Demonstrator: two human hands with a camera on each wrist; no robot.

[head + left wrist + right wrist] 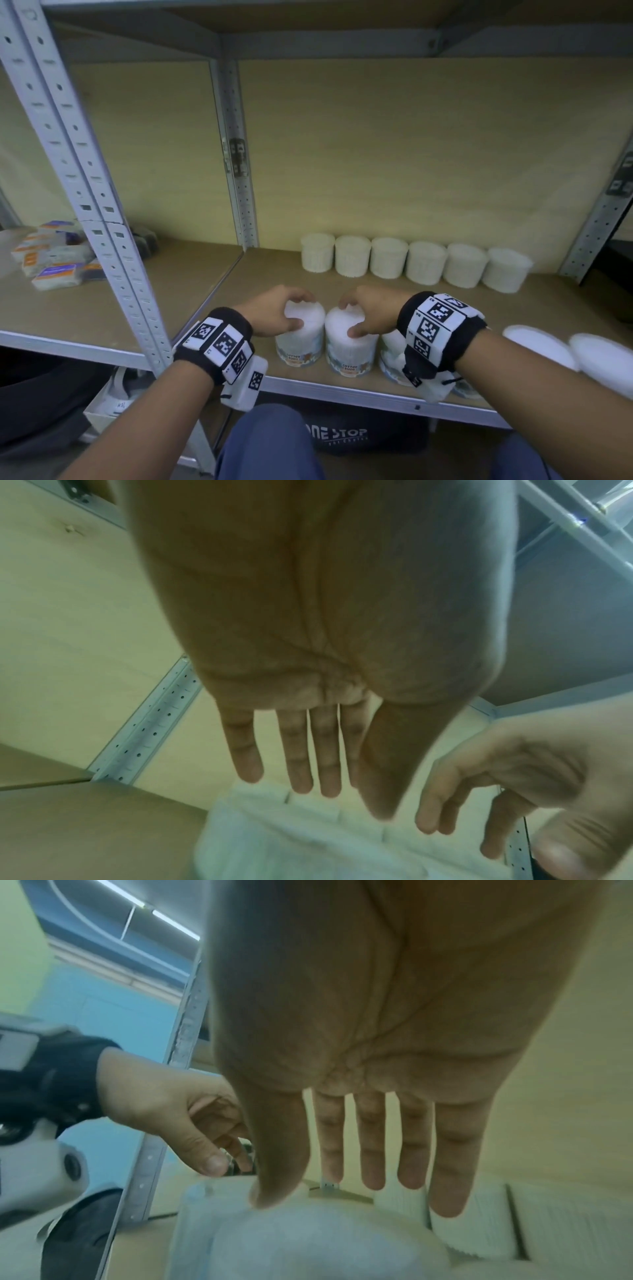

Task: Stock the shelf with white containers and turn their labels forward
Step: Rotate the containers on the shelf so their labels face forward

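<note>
Two white cotton-bud containers stand side by side at the shelf's front edge, printed labels facing me. My left hand (298, 310) hovers on the lid of the left container (299, 342), thumb at the near rim. My right hand (349, 317) sits the same way over the right container (349, 353). In the left wrist view my left hand (318, 791) has nearly straight fingers ending at the container's top (291, 837). In the right wrist view my right hand (325, 1191) is spread, thumb tip on the lid (308, 1237), fingers clear of it.
A row of several white containers (411, 262) lines the back wall, no labels showing. A third container (394, 356) stands under my right wrist, with more white lids (537, 342) further right. Packets (51, 253) lie in the left bay beyond the steel upright (102, 212).
</note>
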